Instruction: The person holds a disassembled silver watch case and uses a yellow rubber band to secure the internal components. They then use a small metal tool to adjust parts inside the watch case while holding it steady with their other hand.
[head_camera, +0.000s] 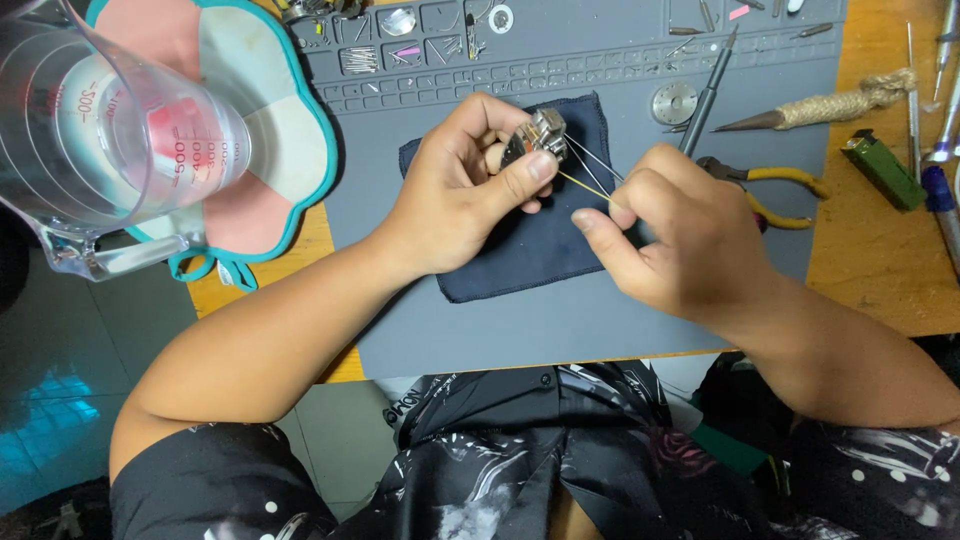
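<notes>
Over a grey work mat (560, 330), a small metal watch case (537, 137) is gripped by the left hand (470, 190); thin tweezers (592, 170) are pinched by the right hand (670, 235)

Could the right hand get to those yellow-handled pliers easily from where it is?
Probably yes. The yellow-handled pliers lie on the grey mat just beyond the right hand, with nothing between them. But its fingers are pinching thin tweezers, which it would need to put down first.

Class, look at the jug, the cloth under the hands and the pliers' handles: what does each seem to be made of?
Jug: clear plastic, probably, see-through with printed scale. Cloth: dark blue woven fabric, matte, soft-edged. Pliers' handles: yellow plastic or rubber sleeves, smooth.
</notes>
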